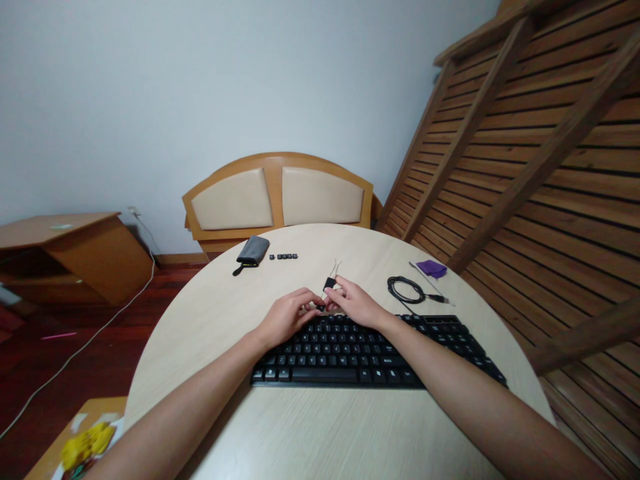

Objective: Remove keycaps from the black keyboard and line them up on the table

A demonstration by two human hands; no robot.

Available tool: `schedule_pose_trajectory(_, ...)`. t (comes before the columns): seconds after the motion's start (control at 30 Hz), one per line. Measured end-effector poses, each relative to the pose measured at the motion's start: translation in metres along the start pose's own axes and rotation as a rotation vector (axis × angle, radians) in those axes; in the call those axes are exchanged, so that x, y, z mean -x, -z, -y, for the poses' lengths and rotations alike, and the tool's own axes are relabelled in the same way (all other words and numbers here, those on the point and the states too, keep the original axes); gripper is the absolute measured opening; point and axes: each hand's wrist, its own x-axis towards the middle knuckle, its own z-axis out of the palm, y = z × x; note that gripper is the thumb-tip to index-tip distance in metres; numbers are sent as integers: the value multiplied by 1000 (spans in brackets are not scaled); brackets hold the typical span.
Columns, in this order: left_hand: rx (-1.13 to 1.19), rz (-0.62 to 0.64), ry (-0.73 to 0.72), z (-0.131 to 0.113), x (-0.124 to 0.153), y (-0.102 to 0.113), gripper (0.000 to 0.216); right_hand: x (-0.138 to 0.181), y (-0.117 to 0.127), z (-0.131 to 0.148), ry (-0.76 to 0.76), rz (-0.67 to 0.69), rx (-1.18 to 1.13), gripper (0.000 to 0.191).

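A black keyboard (pixel 325 361) lies on the round table below both hands. My right hand (pixel 354 301) is closed on a keycap puller (pixel 330 283), which has a black grip and thin wire prongs pointing away from me. Over the keyboard's far edge, my left hand (pixel 290 316) pinches a small black keycap (pixel 321 308) by the puller's near end. The fingertips of both hands almost meet there, and they partly hide the keycap and the top row of keys.
Several loose keycaps (pixel 287 256) stand in a row beside a grey pouch (pixel 253 251) on the pale table (pixel 210 320). Farther right are a coiled USB cable (pixel 406 290), a thin rod (pixel 434 283) and a folded purple cloth (pixel 432 269). A slatted wooden frame (pixel 540 160) leans close on the right.
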Motion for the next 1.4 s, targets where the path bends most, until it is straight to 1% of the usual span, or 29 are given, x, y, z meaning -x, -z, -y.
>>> schedule_pose_trajectory(0.13,-6,-11,-12,2,0,-1,16,0,0,-1,-13,4,-30,35)
schedule_pose_trajectory(0.3,-17,-15,-5,2,0,-1,23,0,2,-1,23,0,0,33)
schedule_pose_trajectory(0.5,-58,-18,-18,1,1,-1,23,1,2,0,45,-1,31,31)
schedule_pose_trajectory(0.7,-111,-36,-71,0,1,-3,21,1,1,6,56,7,25,33)
schedule_pose_trajectory(0.83,-120,-41,-106,-1,1,-4,21,0,0,4,51,2,35,33)
schedule_pose_trajectory(0.9,-98,-53,-101,-2,1,-3,19,0,0,3,40,-23,54,31)
schedule_pose_trajectory(1.0,-62,-89,-53,-1,0,-1,17,0,4,7,30,-59,126,28)
schedule_pose_trajectory(1.07,-53,-117,-9,2,-3,1,16,1,10,14,25,-54,224,26)
schedule_pose_trajectory(1.13,-64,-142,40,7,-6,3,16,3,19,24,8,-20,334,23)
schedule_pose_trajectory(1.23,-127,-168,131,20,-15,11,19,9,30,37,-18,-5,431,19)
schedule_pose_trajectory(1.33,-216,-168,187,37,-27,20,22,18,34,40,-35,-36,481,20)
schedule_pose_trajectory(1.4,-295,-161,184,51,-37,26,23,24,33,36,-58,-46,504,20)
